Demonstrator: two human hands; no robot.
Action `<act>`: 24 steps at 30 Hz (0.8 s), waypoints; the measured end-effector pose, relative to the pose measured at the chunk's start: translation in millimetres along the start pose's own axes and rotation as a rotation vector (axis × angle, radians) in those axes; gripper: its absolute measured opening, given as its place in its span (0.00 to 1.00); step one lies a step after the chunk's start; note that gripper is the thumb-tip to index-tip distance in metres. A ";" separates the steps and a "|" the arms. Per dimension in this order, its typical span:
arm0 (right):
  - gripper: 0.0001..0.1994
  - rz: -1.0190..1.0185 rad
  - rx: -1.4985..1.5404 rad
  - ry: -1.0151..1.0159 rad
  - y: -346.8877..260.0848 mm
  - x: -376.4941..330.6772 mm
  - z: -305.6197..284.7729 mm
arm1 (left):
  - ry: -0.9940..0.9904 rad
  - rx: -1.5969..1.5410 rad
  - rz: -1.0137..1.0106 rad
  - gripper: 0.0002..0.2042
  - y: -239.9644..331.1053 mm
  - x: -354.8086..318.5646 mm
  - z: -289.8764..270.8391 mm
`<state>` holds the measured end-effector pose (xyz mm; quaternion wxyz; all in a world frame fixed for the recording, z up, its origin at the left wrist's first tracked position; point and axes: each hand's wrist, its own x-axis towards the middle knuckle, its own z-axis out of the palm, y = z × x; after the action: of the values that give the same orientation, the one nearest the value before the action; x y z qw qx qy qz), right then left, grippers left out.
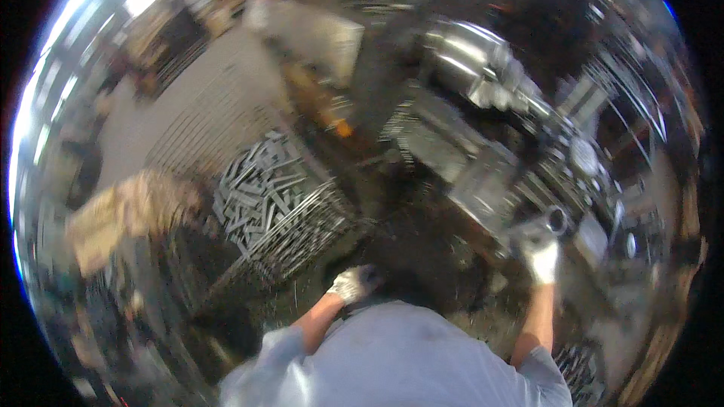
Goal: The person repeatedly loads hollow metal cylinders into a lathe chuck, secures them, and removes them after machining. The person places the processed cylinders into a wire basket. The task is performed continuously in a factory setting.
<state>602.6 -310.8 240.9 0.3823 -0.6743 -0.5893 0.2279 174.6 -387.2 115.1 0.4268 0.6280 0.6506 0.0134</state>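
Note:
The picture is smeared by motion. My right hand (541,259), in a pale work glove, reaches forward to the machine at the right. It is at a short grey metal cylinder (532,231) with a bright round end. Its fingers are blurred against the metal, so their grip cannot be made out. My left hand (353,284), gloved too with dark smudges, hangs low in front of my body, right of a wire basket (302,218). Its fingers are too blurred to read, and I see no object in it.
The machine, which looks like a lathe, has a large shiny metal drum (467,53) at its far end. Many grey metal bars (260,185) fill the wire basket at left. A crumpled brown cardboard piece (113,222) lies farther left. More metal pieces (581,369) are at lower right.

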 end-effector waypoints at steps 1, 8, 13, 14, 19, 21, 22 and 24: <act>0.06 0.108 -0.064 -0.081 -11.2 3.3 6.3 | 0.094 -0.003 -0.016 0.24 -10.0 -15.9 3.9; 0.03 -0.319 0.265 -0.714 -126.9 -96.8 179.4 | 0.545 -0.232 -0.128 0.20 -139.1 -158.3 35.4; 0.11 -0.595 0.040 -1.343 -241.8 -240.0 355.1 | 0.563 -0.373 -0.698 0.26 -264.7 -339.5 89.9; 0.12 -0.708 -0.075 -1.358 -264.1 -266.9 375.9 | 0.595 -0.457 -0.797 0.26 -280.3 -365.4 105.5; 0.11 -1.187 0.234 -1.628 -349.8 -407.3 430.0 | 0.968 -0.876 -1.324 0.25 -294.5 -489.4 235.4; 0.11 -1.348 0.287 -1.721 -376.9 -450.7 433.2 | 1.194 -1.038 -1.395 0.24 -259.2 -510.2 295.3; 0.12 -1.362 0.308 -1.836 -394.0 -474.7 440.9 | 1.300 -1.111 -1.464 0.23 -246.6 -517.6 318.5; 0.13 -1.264 0.230 -1.979 -427.2 -519.4 458.9 | 1.616 -1.331 -1.588 0.22 -211.5 -521.0 354.1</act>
<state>-115.0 -695.1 224.6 -0.1374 0.2459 -0.8345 0.4736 127.0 -1047.1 53.6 0.0369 -0.4378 0.7798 0.4461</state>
